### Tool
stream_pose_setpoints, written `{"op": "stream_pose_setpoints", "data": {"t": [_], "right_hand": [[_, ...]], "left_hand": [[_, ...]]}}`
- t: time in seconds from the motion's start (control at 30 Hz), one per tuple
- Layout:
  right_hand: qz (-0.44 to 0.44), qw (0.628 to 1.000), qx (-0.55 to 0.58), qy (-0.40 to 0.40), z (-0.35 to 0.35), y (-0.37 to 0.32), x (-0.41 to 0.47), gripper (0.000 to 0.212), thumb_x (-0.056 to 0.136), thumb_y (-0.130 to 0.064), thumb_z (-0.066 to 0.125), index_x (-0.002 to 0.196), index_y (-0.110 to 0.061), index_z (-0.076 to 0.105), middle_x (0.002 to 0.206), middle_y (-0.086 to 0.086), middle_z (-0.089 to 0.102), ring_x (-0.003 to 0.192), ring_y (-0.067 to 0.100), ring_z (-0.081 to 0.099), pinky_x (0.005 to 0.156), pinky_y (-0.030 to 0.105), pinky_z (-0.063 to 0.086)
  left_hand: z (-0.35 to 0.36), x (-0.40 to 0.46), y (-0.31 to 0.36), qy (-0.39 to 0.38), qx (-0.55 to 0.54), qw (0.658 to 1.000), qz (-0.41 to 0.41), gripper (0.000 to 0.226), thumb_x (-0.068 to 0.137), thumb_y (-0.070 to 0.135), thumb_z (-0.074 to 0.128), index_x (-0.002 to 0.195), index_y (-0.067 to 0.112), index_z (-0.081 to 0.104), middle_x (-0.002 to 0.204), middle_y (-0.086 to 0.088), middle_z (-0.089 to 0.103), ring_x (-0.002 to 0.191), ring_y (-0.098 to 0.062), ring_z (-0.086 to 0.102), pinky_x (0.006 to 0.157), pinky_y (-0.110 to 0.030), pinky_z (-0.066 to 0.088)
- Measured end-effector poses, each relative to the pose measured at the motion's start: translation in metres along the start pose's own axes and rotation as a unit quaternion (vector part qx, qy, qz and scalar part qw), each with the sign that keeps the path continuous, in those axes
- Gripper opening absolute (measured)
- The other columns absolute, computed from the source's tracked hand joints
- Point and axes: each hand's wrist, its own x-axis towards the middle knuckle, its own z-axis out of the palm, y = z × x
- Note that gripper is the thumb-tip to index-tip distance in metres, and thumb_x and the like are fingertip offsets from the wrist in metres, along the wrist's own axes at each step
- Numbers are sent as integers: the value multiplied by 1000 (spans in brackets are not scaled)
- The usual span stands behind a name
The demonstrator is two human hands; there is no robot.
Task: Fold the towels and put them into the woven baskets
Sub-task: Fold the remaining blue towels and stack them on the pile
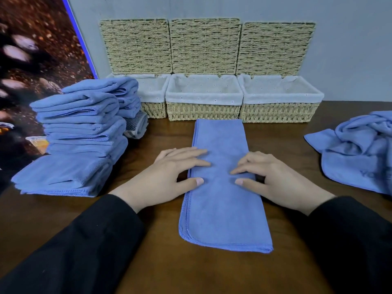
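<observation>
The crumpled blue towels (pixel 358 153) to the right of the folded towel run off the frame's edge, so how many lie in that heap cannot be told, and the left woven basket (pixel 153 98) is partly hidden behind the stack of folded towels (pixel 80 132). A grey striped cloth (pixel 137 126) peeks from behind that stack, its shape mostly covered. Beyond the stack, a poster (pixel 31 60) with brown and pale blurred patches is cut off by the frame's left edge. The folded towel (pixel 222 198), a long narrow strip of soft blue microfibre with stitched edges, lies lengthwise on the dark wooden desk (pixel 159 262), its far end just in front of the middle woven basket (pixel 203 102). The left hand (pixel 169 175) lies flat on the towel's left edge and the right hand (pixel 273 177) on its right edge, fingers straight and spread, pressing the cloth, gripping nothing. Black sleeves (pixel 74 251) cover both forearms. Behind the towel, three rectangular baskets of coarse tan weave stand side by side, each lined with white eyelet fabric, the right woven basket (pixel 280 102) included; their flat woven lids (pixel 203 45) lean upright against the grey wall (pixel 350 49).
</observation>
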Motion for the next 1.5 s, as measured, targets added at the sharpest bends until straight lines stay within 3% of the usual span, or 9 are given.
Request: {"op": "stream_pose_setpoints", "data": {"t": [0.23, 0.4, 0.6, 0.77, 0.9, 1.0, 1.13, 1.3, 1.5], "right_hand": [[-33, 999, -20, -38, -4, -4, -49, 41, 99, -13, 61, 134, -36, 63, 155, -25, 41, 150, 0, 25, 125, 46, 20], [-98, 993, -48, -47, 1, -21, -56, 46, 95, -52, 62, 138, -35, 59, 157, -22, 38, 152, 7, 25, 123, 44, 14], [-61, 996, -12, 57, 7, -34, -44, 37, 102, -50, 51, 110, -20, 71, 113, -11, 71, 110, 9, 66, 107, 27, 40], [106, 975, 139, 136, 1, -41, -41, 38, 98, -54, 44, 82, -25, 63, 64, -9, 56, 56, 8, 45, 56, 28, 37], [147, 960, 167, 168, -2, -47, -37, 36, 96, -52, 44, 73, -26, 55, 59, -13, 44, 55, 4, 38, 54, 23, 30], [142, 960, 188, 154, -4, -50, -40, 27, 100, -44, 46, 85, -33, 65, 71, -3, 63, 62, 14, 53, 60, 32, 43], [137, 929, 301, 168, -15, -64, -45, 28, 96, -40, 53, 105, -25, 75, 101, -2, 77, 95, 19, 73, 84, 42, 57], [180, 885, 390, 177, -23, -59, -21, 20, 97, -29, 66, 107, -15, 77, 104, 9, 78, 99, 33, 74, 93, 64, 54], [247, 902, 300, 192, -28, -10, 39, 40, 91, -37, 74, 83, 1, 67, 79, 12, 75, 69, 26, 69, 66, 37, 47]], "left_hand": [[-1, -10, -3, -74, 14, 997, -24, 64, 84, 81, 40, 143, 55, 42, 159, 39, 13, 145, 18, -4, 125, -38, -5], [0, -7, 0, -68, 16, 997, -32, 68, 76, 86, 38, 136, 57, 45, 158, 38, 19, 146, 17, -2, 125, -41, -4], [-3, -15, 12, -18, -60, 998, 17, 57, 88, 73, 42, 135, 45, 57, 150, 32, 42, 146, 14, 16, 125, -38, 3], [-1, -27, 28, -24, -99, 988, 117, 89, 88, 84, 24, 135, 21, 64, 144, 13, 57, 141, 4, 38, 120, -30, 16], [6, -27, 34, -24, -51, 994, 90, 80, 82, 84, 43, 132, 25, 64, 140, 17, 58, 135, 3, 44, 120, -25, 17], [4, -28, 41, 37, -114, 993, -12, 53, 91, 68, 47, 115, 27, 72, 113, 18, 70, 115, 6, 55, 104, -27, 41], [-5, -38, 56, 43, -389, 919, -44, 27, 93, 30, 60, 118, 28, 70, 116, 17, 73, 111, -5, 68, 92, -18, 51], [-15, -21, 54, 106, -480, 867, -81, 25, 88, 24, 65, 107, 13, 77, 110, -3, 77, 106, -20, 73, 88, -28, 57], [-25, 38, 26, 159, -407, 886, -158, 17, 92, 25, 73, 93, 9, 77, 88, 0, 78, 80, -16, 74, 76, -34, 57]]}}
